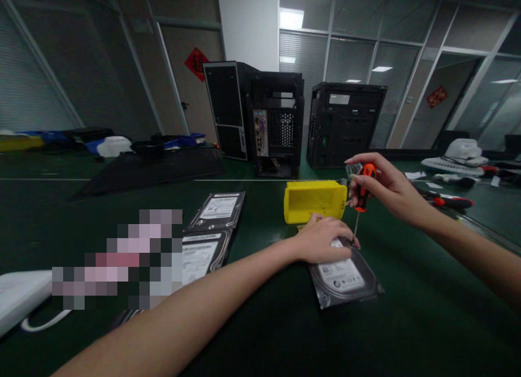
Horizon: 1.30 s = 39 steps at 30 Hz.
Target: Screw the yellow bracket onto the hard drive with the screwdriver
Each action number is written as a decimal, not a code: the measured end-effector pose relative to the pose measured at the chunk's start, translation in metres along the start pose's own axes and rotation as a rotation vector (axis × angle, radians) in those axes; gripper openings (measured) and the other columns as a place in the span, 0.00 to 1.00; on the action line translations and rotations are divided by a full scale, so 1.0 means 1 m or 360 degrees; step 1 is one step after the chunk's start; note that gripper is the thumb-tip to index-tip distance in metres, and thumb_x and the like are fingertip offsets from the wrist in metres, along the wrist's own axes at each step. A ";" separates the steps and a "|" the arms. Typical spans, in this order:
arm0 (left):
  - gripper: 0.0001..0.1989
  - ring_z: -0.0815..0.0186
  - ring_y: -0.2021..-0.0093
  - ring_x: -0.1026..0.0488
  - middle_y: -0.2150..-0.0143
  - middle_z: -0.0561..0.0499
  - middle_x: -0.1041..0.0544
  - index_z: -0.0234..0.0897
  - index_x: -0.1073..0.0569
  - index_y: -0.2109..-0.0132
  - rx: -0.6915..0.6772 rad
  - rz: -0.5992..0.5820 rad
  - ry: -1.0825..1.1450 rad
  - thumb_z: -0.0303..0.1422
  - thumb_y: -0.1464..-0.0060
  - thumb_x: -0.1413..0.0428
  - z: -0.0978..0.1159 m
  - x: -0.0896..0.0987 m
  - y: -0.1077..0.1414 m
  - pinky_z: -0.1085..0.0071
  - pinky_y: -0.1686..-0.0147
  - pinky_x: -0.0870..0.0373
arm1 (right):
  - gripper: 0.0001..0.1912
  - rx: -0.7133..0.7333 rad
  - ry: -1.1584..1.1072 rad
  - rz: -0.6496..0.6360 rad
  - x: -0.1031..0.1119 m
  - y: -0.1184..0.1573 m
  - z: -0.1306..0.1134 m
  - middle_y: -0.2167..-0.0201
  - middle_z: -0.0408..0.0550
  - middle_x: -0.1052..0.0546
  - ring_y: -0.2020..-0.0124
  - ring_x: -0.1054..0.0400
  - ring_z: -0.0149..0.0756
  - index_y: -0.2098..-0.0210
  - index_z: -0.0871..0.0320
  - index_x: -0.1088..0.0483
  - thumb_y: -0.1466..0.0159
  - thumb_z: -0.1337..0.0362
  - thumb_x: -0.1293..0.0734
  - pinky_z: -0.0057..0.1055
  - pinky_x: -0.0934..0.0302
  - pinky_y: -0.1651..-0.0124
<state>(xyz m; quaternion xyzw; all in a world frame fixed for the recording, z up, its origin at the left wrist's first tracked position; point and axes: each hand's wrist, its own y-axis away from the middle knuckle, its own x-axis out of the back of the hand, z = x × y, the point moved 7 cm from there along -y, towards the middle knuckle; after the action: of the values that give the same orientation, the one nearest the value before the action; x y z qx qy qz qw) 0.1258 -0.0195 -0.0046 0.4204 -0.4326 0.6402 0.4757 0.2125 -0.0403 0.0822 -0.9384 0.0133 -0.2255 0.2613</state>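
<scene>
A hard drive (340,276) with a white label lies on the green table. My left hand (325,238) rests over its far part, fingers curled toward the far edge and holding it. My right hand (380,184) is closed around a red-and-black screwdriver (367,184), held upright above the drive. The screwdriver's shaft points down at the drive's far right edge, close to my left fingertips; the tip's exact contact is hard to see. A small greyish clear piece (353,171) shows by my right fingertips, too unclear to name. Just beyond my left hand is a yellow plastic bin (315,200).
More hard drives (217,210) lie left of centre, partly behind my left forearm. Computer cases (277,122) stand at the back, with another black case (345,125) to their right. Red-handled pliers (451,202) lie at right, a white object (24,295) at left.
</scene>
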 end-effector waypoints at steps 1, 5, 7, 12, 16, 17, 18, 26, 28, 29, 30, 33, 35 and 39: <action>0.14 0.62 0.50 0.38 0.53 0.53 0.31 0.46 0.30 0.56 0.0000 -0.0007 -0.0004 0.40 0.47 0.54 0.000 0.000 0.000 0.62 0.53 0.48 | 0.14 -0.0004 -0.0005 -0.0007 0.000 0.000 0.001 0.72 0.41 0.31 0.74 0.32 0.30 0.54 0.50 0.41 0.39 0.58 0.40 0.29 0.36 0.72; 0.15 0.62 0.49 0.39 0.52 0.52 0.31 0.45 0.30 0.55 0.0000 -0.0038 -0.0009 0.41 0.47 0.55 0.000 0.000 0.000 0.62 0.52 0.48 | 0.14 -0.0072 -0.0128 -0.0073 -0.001 0.000 0.005 0.70 0.43 0.31 0.71 0.32 0.31 0.54 0.51 0.41 0.36 0.55 0.46 0.31 0.35 0.69; 0.15 0.62 0.49 0.39 0.52 0.52 0.31 0.45 0.30 0.55 -0.0009 -0.0042 -0.0001 0.41 0.47 0.54 0.000 0.000 0.000 0.62 0.52 0.49 | 0.14 -0.0096 -0.0151 -0.0092 0.000 0.001 0.006 0.69 0.44 0.31 0.70 0.32 0.32 0.53 0.51 0.42 0.36 0.54 0.48 0.32 0.35 0.67; 0.15 0.62 0.50 0.37 0.53 0.53 0.30 0.45 0.30 0.56 0.0028 0.0052 0.0033 0.42 0.47 0.54 -0.002 -0.002 0.000 0.62 0.52 0.49 | 0.11 -0.0030 -0.0057 0.0018 0.006 0.003 0.002 0.67 0.44 0.31 0.70 0.32 0.31 0.58 0.53 0.40 0.37 0.56 0.44 0.29 0.35 0.70; 0.15 0.62 0.51 0.36 0.54 0.53 0.29 0.44 0.29 0.57 0.0075 0.0168 0.0063 0.40 0.44 0.56 -0.004 -0.002 -0.001 0.63 0.54 0.47 | 0.08 -0.0014 -0.0093 0.0084 0.009 0.002 0.002 0.67 0.43 0.31 0.71 0.32 0.31 0.64 0.54 0.41 0.38 0.57 0.41 0.30 0.35 0.70; 0.14 0.62 0.51 0.36 0.54 0.53 0.29 0.44 0.29 0.57 0.0078 0.0174 0.0065 0.40 0.44 0.56 -0.004 -0.003 -0.001 0.63 0.54 0.47 | 0.08 -0.0027 -0.0113 0.0079 0.009 0.001 0.003 0.68 0.43 0.31 0.71 0.32 0.31 0.64 0.54 0.41 0.39 0.57 0.41 0.31 0.34 0.69; 0.14 0.62 0.51 0.36 0.54 0.53 0.29 0.44 0.29 0.57 0.0077 0.0172 0.0065 0.39 0.44 0.56 -0.004 -0.003 -0.001 0.63 0.54 0.47 | 0.08 -0.0041 -0.0128 0.0072 0.008 0.001 0.005 0.70 0.42 0.31 0.72 0.32 0.30 0.64 0.54 0.41 0.39 0.57 0.40 0.31 0.34 0.68; 0.13 0.62 0.51 0.35 0.54 0.53 0.28 0.43 0.29 0.58 0.0059 0.0144 0.0064 0.39 0.44 0.55 -0.003 -0.001 -0.001 0.63 0.54 0.47 | 0.16 -0.0074 -0.0252 0.0074 0.000 0.005 0.012 0.70 0.41 0.36 0.73 0.35 0.29 0.50 0.47 0.46 0.37 0.55 0.45 0.29 0.35 0.72; 0.13 0.61 0.51 0.35 0.54 0.53 0.28 0.43 0.29 0.57 0.0051 0.0134 0.0063 0.40 0.44 0.55 -0.003 -0.001 -0.001 0.63 0.54 0.48 | 0.15 -0.0074 -0.0251 0.0083 0.001 0.005 0.012 0.68 0.42 0.36 0.73 0.35 0.29 0.51 0.48 0.45 0.37 0.55 0.45 0.28 0.37 0.74; 0.14 0.61 0.51 0.36 0.54 0.53 0.28 0.43 0.29 0.57 0.0047 0.0126 0.0064 0.40 0.45 0.55 -0.003 -0.001 -0.001 0.63 0.54 0.48 | 0.14 -0.0069 -0.0229 0.0098 0.002 0.005 0.012 0.67 0.43 0.36 0.72 0.35 0.29 0.52 0.49 0.44 0.37 0.55 0.45 0.27 0.38 0.75; 0.14 0.61 0.51 0.36 0.54 0.52 0.28 0.43 0.29 0.57 0.0046 0.0118 0.0066 0.40 0.45 0.55 -0.003 -0.001 -0.001 0.63 0.54 0.48 | 0.13 -0.0061 -0.0210 0.0113 0.004 0.005 0.012 0.67 0.43 0.35 0.72 0.35 0.29 0.54 0.50 0.43 0.38 0.56 0.44 0.26 0.38 0.75; 0.14 0.60 0.51 0.36 0.54 0.52 0.29 0.42 0.30 0.57 0.0044 0.0103 0.0079 0.41 0.45 0.54 -0.004 -0.002 -0.001 0.63 0.55 0.48 | 0.08 -0.0048 -0.0256 0.0136 0.009 0.003 0.013 0.67 0.42 0.35 0.71 0.35 0.29 0.60 0.51 0.41 0.39 0.58 0.41 0.28 0.36 0.72; 0.14 0.61 0.51 0.36 0.54 0.52 0.29 0.42 0.30 0.57 0.0041 0.0104 0.0087 0.41 0.45 0.54 -0.003 -0.001 -0.001 0.63 0.54 0.48 | 0.07 -0.0059 -0.0319 0.0139 0.011 0.003 0.016 0.68 0.41 0.35 0.71 0.35 0.29 0.62 0.51 0.41 0.39 0.59 0.40 0.31 0.34 0.68; 0.15 0.61 0.50 0.36 0.54 0.52 0.29 0.42 0.30 0.57 0.0032 0.0100 0.0073 0.42 0.45 0.54 -0.002 0.000 -0.001 0.63 0.55 0.48 | 0.14 -0.0085 -0.0262 0.0208 0.015 0.007 0.022 0.74 0.39 0.36 0.74 0.35 0.30 0.55 0.48 0.43 0.40 0.60 0.39 0.31 0.35 0.70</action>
<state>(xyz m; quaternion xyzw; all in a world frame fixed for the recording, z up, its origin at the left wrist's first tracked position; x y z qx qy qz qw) 0.1261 -0.0174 -0.0054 0.3968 -0.4280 0.6686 0.4608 0.2362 -0.0381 0.0684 -0.9576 0.0590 -0.1296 0.2506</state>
